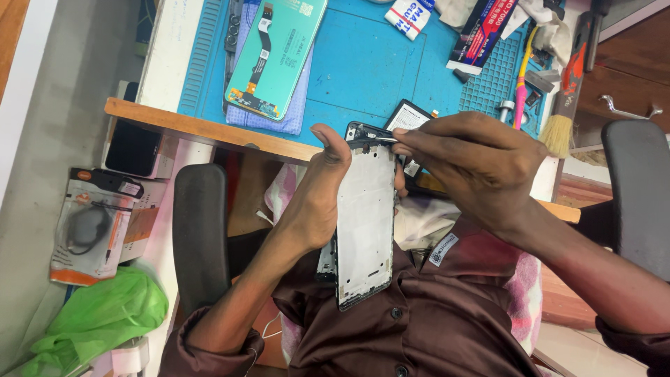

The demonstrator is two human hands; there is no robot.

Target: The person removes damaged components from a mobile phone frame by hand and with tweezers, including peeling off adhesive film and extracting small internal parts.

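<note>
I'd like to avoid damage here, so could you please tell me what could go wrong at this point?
1. The left hand holds the phone frame in mid-air over the lap, not on the blue mat; a slip could drop it.
2. The right hand works a thin metal tool at the frame's top edge; it might slip and scratch small parts there.
3. Any loosened piece would likely fall into the clothing.
</note>
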